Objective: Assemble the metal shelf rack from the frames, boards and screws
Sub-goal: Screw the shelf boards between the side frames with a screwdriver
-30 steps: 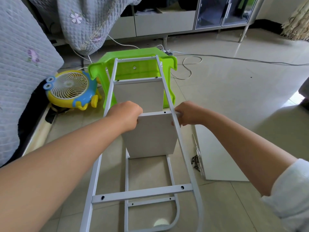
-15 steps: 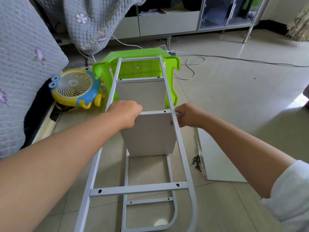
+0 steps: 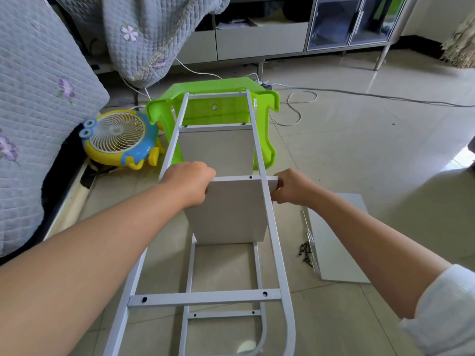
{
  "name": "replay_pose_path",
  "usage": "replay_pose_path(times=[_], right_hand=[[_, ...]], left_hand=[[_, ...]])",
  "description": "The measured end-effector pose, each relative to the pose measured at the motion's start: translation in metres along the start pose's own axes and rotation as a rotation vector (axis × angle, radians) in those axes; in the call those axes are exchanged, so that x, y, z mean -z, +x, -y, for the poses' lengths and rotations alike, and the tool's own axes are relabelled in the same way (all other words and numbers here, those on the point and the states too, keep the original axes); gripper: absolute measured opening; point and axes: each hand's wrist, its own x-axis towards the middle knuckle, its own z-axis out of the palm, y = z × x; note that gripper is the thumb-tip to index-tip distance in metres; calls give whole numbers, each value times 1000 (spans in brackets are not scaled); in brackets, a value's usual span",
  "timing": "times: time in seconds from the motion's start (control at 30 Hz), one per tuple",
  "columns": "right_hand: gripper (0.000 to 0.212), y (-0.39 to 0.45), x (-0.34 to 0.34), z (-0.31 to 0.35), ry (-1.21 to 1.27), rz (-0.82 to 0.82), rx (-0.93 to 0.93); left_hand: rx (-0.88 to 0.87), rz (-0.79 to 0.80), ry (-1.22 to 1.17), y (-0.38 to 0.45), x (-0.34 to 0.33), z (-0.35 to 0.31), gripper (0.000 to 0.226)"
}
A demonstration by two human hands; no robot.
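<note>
A white metal frame (image 3: pixel 205 297) lies above a second frame (image 3: pixel 223 314), its far end resting on a green plastic stool (image 3: pixel 264 150). A white board (image 3: pixel 231 211) stands on edge between the two frames at the middle crossbar. My left hand (image 3: pixel 189 182) grips the board's top left corner at the left rail. My right hand (image 3: pixel 293 187) grips its top right corner outside the right rail. Another white board (image 3: pixel 216 147) stands farther along the frames. A spare board (image 3: pixel 339 240) lies flat on the floor to the right, with several dark screws (image 3: pixel 307 254) beside it.
A blue and yellow fan (image 3: pixel 120 140) sits on the floor at left, next to a quilted grey cover (image 3: pixel 38 98). Cables (image 3: pixel 359 95) run across the tiled floor behind the stool. A low cabinet (image 3: pixel 282 34) lines the back wall.
The view has shifted slightly, so the rack sits a little differently in frame. Both hands keep their grip on the middle board's top corners.
</note>
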Motion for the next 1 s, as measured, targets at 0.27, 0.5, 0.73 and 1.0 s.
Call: replay_pose_path(times=[0.27, 0.5, 0.73, 1.0], right_hand=[[28, 4, -11, -6, 110, 100, -44], [23, 1, -19, -7, 121, 89, -5], [19, -5, -21, -15, 175, 2, -49], [14, -1, -31, 5, 175, 26, -11]], left_hand=[[-43, 13, -30, -4, 0, 3, 18], [-45, -22, -162, -15, -2, 22, 29], [283, -148, -410, -46, -18, 42, 50], [243, -93, -479, -41, -17, 42, 29]])
